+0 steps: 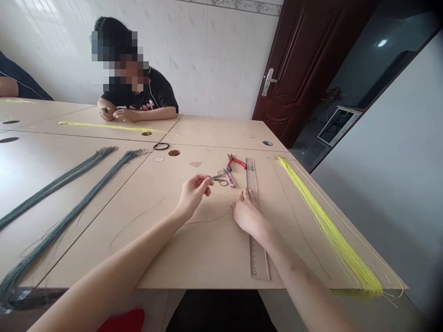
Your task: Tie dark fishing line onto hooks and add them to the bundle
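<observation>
- Two bundles of dark green cord point(58, 184), well left of the left fingers.
- Left hand point(193, 196): fingers pinched shut, seemingly on one thin brown cord point(221, 195); a close pinch suits so fine a strand.
- Just past those fingertips: one small scissors point(218, 177), one pink thread snips point(230, 179), one red-handled pliers point(236, 161).
- Right hand point(247, 214): fingers released, spread on the table, touching one ruler point(254, 216).
- One yellow cord bundle point(332, 235), well right of the right fingers.

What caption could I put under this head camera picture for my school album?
A thin cord curves between the left hand and right hand beside a ruler.
</observation>
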Available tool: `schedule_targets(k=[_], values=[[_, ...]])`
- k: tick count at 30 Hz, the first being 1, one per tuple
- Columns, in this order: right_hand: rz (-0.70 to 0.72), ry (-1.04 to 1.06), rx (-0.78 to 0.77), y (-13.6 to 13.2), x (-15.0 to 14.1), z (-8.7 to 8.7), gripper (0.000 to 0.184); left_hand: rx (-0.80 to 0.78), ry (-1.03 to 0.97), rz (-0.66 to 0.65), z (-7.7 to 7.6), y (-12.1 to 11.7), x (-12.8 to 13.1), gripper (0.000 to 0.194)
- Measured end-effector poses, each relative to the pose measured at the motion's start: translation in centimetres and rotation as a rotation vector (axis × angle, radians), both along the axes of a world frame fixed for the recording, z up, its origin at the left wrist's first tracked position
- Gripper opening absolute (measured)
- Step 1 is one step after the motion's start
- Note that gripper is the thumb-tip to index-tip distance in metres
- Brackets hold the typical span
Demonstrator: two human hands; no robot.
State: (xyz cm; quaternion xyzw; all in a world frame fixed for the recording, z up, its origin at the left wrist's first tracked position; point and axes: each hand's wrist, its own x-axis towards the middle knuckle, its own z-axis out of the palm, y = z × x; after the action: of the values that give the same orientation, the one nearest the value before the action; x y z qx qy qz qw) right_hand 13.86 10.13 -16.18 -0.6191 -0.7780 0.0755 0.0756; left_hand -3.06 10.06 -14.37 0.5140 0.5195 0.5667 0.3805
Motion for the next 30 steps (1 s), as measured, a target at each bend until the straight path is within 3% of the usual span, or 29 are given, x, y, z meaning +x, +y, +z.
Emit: schedule_targets(k=[7,12,16,19,23,27,30], values=[[0.223,0.017,0.049,-1.5,0.3,-0.5,0.040,-0.007,0.053,0.005,-1.1,0.8,0.1,0.021],[0.332,0.151,0.113,-1.2,1.0,-0.6,0.037,-0.020,0.131,0.022,-1.6,1.3,0.0,0.023],[0.351,0.314,0.198,-2.1,1.7,0.5,0.035,-0.016,0.274,0.045,-2.0,1.0,-0.6,0.022],[0.332,0.448,0.302,-5.8,2.8,1.6,0.032,-0.002,0.409,0.076,-2.2,0.5,-0.9,0.021],[0.354,0.572,0.410,-13.7,5.4,1.6,0.023,0.026,0.535,0.116,-2.0,0.1,-0.8,0.023],[0.310,0.615,0.423,-20.9,8.9,-2.0,0.020,0.097,0.598,0.166,-0.1,-1.4,-1.1,0.025],[0.160,0.596,0.363,-24.5,11.2,-6.0,0.021,0.208,0.612,0.216,1.7,-5.8,-1.9,0.032]])
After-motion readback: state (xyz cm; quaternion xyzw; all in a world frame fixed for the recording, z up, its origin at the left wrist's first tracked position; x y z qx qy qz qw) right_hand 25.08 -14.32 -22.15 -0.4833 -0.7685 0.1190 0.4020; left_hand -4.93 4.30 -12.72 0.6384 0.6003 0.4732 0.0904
